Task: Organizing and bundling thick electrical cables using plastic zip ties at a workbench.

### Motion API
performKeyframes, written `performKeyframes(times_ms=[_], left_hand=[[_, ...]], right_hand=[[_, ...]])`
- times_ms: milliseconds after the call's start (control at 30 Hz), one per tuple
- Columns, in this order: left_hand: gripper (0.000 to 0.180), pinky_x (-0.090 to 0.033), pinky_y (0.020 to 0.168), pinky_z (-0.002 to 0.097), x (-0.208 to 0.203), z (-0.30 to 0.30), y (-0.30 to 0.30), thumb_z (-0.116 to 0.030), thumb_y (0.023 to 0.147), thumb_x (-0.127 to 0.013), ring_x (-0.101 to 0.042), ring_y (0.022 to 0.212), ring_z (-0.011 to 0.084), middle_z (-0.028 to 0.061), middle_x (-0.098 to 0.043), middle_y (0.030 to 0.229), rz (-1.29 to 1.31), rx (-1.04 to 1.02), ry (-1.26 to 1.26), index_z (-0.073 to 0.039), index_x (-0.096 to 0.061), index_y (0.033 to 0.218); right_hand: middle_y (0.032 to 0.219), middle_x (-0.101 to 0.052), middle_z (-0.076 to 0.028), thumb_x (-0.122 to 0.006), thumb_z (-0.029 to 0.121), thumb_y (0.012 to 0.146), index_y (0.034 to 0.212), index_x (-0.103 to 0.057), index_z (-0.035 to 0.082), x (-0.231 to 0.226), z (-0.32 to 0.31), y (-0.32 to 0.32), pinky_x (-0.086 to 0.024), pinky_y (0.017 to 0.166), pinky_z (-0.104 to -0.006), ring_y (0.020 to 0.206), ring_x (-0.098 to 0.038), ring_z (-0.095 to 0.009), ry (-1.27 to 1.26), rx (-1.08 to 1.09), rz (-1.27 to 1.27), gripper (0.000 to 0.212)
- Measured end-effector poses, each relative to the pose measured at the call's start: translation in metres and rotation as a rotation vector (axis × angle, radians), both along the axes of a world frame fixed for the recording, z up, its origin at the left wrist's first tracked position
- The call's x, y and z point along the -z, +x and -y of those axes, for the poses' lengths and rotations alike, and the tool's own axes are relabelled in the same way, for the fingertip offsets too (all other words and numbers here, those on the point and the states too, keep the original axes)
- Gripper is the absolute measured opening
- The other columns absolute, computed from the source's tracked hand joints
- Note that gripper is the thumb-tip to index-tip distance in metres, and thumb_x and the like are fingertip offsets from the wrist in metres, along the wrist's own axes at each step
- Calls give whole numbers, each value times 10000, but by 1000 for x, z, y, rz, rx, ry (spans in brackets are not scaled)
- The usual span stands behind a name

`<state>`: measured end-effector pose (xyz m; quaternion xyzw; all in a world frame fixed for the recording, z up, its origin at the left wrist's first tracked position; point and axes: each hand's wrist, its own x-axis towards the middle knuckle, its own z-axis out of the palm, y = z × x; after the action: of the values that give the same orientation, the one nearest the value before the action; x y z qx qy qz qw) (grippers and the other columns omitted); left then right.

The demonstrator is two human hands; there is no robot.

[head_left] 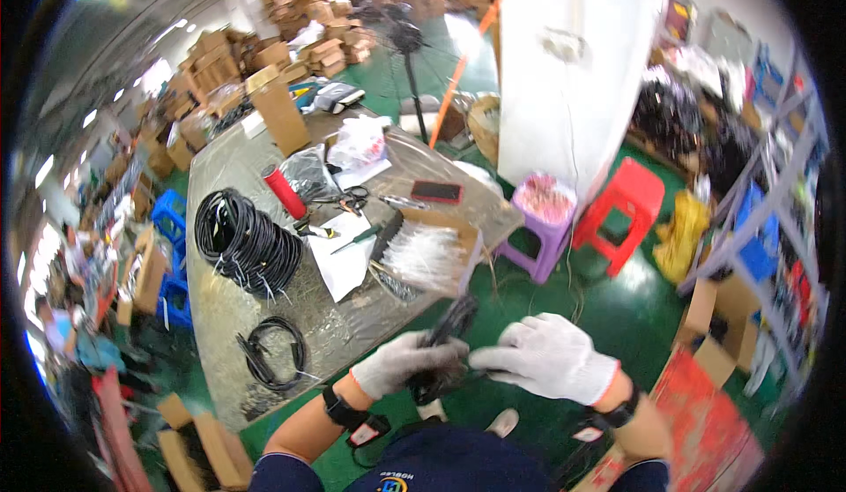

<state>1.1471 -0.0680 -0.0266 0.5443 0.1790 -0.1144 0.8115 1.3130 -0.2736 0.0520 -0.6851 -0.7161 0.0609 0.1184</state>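
Observation:
My left hand (407,361), in a white knit glove, is closed round a bundled black cable (451,320) in front of the table's near edge. The bundle stands roughly upright, its loops showing above and below the fingers. My right hand (551,357), also gloved, is just right of it, thumb and forefinger drawn together and pointing at the bundle. Whatever sits between those fingertips is too small to make out. On the table near my left forearm lies a loose coil of black cable (275,351). An open carton of clear-white strips, seemingly cable ties (425,254), stands beyond my hands.
The covered table (344,351) holds a tall stack of black cable coils (242,243), a red cylinder (284,192), a screwdriver (359,238), scissors (352,199), white paper (342,263) and a phone (437,191). Purple (539,236) and red stools (621,214) stand by a white pillar (573,69).

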Motion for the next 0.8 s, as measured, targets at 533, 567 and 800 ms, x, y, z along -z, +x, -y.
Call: performKeyframes(times_ms=[533, 567, 800], left_hand=[[276, -387, 523, 255, -1, -80, -54, -264, 961, -659, -488, 576, 74, -16, -535, 716, 51, 119, -224, -35, -604, 1105], [269, -383, 519, 253, -5, -83, -53, -266, 959, -662, -488, 576, 74, -17, -533, 725, 38, 188, -190, -40, -609, 1094], [316, -437, 565, 277, -10, -124, -76, -347, 947, -656, -542, 624, 102, 0, -595, 753, -189, -137, 84, -47, -634, 1047]], right_hand=[[931, -698, -118, -783, 59, 750, 961, -715, 71, 104, -148, -55, -546, 742, -330, 850, -700, -269, 110, 404, -721, 222], [914, -698, -112, -789, 61, 743, 942, -725, 80, 110, -160, -56, -544, 720, -328, 826, -698, -275, 172, 383, -727, 210], [905, -720, -102, -839, 121, 742, 934, -722, 67, 105, -202, -1, -548, 760, -336, 832, -700, -236, 240, 205, -660, 232]])
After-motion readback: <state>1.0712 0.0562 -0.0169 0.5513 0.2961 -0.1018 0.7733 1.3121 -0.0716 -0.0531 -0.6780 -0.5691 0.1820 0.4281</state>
